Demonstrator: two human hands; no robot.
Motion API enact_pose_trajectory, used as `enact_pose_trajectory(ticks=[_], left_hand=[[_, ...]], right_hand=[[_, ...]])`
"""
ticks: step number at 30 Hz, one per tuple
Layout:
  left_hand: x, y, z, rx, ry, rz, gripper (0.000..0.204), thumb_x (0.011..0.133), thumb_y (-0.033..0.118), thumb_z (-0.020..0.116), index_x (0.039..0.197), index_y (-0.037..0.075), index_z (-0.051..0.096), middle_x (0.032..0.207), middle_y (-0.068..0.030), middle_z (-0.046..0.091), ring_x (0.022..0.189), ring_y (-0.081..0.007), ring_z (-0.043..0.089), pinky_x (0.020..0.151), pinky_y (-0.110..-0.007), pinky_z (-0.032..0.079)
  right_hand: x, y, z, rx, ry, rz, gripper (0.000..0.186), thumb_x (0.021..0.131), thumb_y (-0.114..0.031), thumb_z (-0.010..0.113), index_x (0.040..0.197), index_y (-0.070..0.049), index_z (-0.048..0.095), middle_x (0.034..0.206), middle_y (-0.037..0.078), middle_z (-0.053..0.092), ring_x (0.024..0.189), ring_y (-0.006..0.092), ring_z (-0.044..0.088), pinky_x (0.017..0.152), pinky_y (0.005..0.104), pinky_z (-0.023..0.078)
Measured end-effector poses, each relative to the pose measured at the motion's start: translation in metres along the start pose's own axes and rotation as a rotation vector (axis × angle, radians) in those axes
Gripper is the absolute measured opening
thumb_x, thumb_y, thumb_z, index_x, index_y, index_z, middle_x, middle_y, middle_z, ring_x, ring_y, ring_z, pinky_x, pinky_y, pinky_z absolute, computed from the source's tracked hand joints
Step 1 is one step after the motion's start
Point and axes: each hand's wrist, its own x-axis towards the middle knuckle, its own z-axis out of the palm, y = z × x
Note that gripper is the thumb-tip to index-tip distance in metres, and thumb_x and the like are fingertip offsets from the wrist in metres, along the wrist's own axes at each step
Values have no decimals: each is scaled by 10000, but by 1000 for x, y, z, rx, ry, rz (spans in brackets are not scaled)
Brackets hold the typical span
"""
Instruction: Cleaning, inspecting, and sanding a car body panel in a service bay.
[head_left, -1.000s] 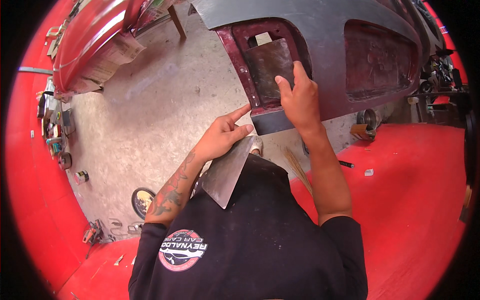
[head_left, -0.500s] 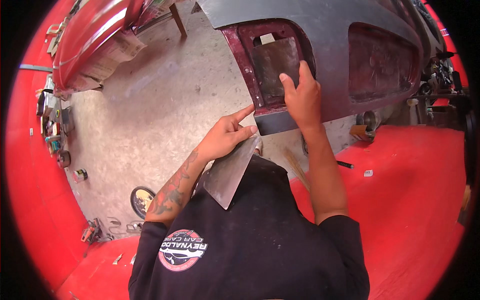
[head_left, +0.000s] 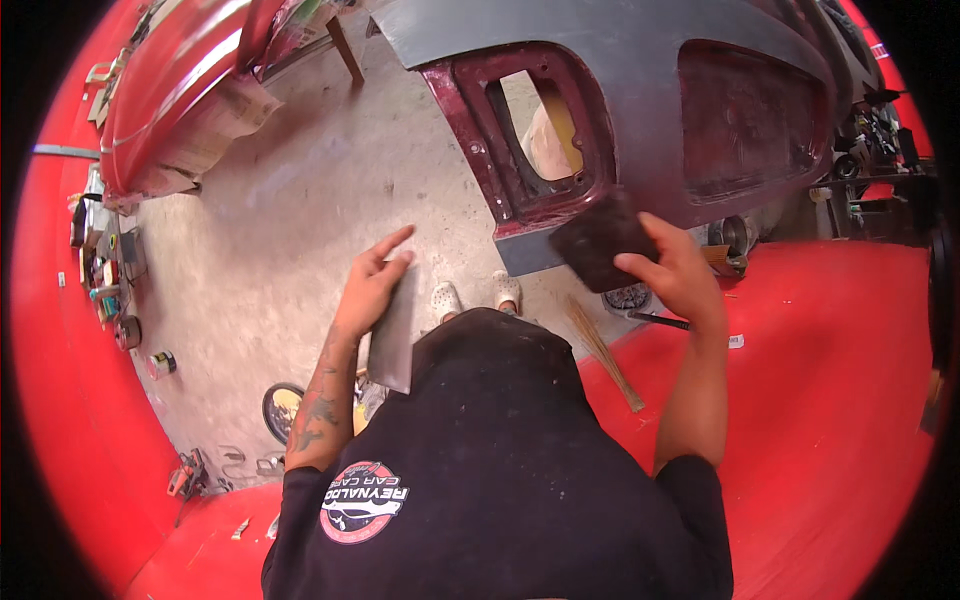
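Dark square plate [head_left: 600, 243] is moving off upper-centre maroon recess [head_left: 592, 120]; right hand [head_left: 680, 272] is gripping its edge, left hand [head_left: 367, 290] is holding grey rectangular sheet [head_left: 393, 345], likely keeping faces clear.

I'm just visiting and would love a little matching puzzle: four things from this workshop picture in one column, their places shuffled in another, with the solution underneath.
Things
1. Thin, flat grey sheet
2. Dark, flat, square-looking plate
3. Pale clogs with holes
4. Large, curved grey-and-maroon panel

Places
A. Standing on the pale grey floor
B. In the person's right hand
C. Toward the upper right, with a see-through opening
D. In the person's left hand

Right pairs: 1-D, 2-B, 3-A, 4-C
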Motion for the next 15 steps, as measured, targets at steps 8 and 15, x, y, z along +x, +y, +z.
enact_pose_trajectory(ticks=[8,15], left_hand=[[-13,-17,-18,-66,139,-23,273,952,218,558,1153,52,641,701,85,539,566,3,411,514,-186,338],[-15,-4,-6,-75,68,17,267,959,216,546,1150,55,641,693,83,535,570,-2,415,514,-193,335]], right_hand=[[27,-11,50,81,695,-157,220,858,-89,648,1023,19,549,875,120,680,820,148,631,717,304,491],[55,-1,96,-177,828,-461,222,807,-8,664,996,-12,547,938,155,663,861,308,663,713,357,514]])
